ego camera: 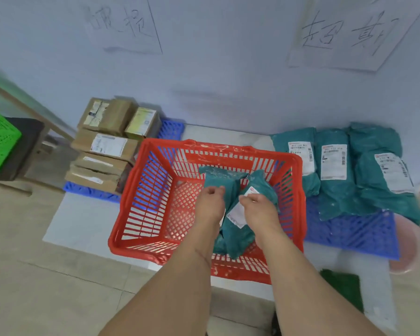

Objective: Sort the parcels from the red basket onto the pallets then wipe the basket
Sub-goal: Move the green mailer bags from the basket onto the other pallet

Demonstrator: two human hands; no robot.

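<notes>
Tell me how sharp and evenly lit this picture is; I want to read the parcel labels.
Head view: soft motion blur throughout, so the labels on the teal bags show only as barcode smudges; wide-angle bending curves the wall and the red basket; lighting flat, no glare, faint shadows under the hands.

The left half of the red basket (141,190) is lying bare, giving open room down to its mesh floor. Its right half is being crowded by two teal parcels (238,229) and by both forearms reaching in over the near rim. Cardboard boxes (104,151) are stacking up just beside the basket's left wall, covering most of the left pallet (171,128). Teal bags (335,170) are filling the far part of the right pallet (352,234), whose near strip is staying uncovered.
</notes>
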